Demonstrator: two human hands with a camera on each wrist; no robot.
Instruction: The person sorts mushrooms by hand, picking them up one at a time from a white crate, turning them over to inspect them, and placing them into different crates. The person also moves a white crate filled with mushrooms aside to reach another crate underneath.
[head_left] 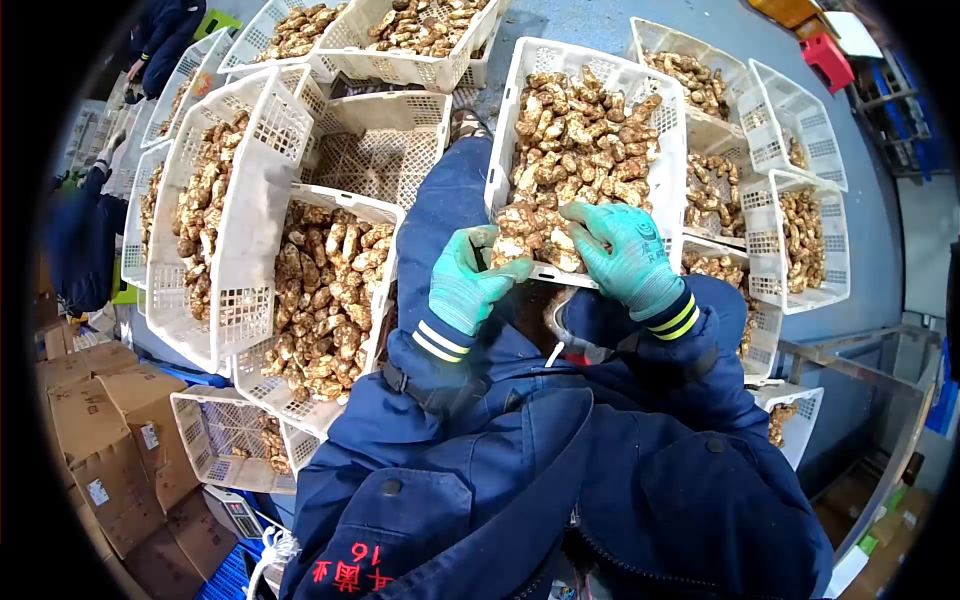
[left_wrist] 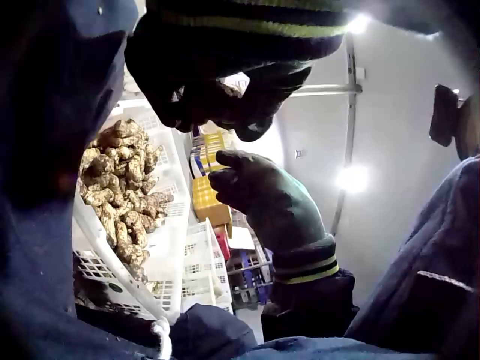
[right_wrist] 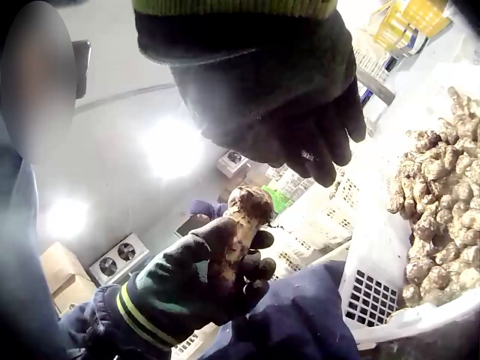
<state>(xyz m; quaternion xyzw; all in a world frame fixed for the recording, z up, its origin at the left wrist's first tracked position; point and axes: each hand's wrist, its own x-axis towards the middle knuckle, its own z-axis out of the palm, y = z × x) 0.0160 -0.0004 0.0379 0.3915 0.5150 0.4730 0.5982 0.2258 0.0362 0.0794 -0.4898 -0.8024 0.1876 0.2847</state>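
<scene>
Both hands wear green gloves and meet over the near edge of a white crate heaped with brown and cream mushrooms. My left hand grips a thick-stemmed mushroom with a brown, dirt-covered cap; in the right wrist view the fingers wrap its stem and the cap points up. My right hand hovers just to the right, fingers loosely bent toward the mushroom. Nothing shows in its grasp in the right wrist view, where it hangs above the left hand.
White crates of mushrooms stand on both sides, including a tilted one at left and a stack at right. One crate at left shows its bare mesh bottom. Cardboard boxes are piled lower left. Another person is far left.
</scene>
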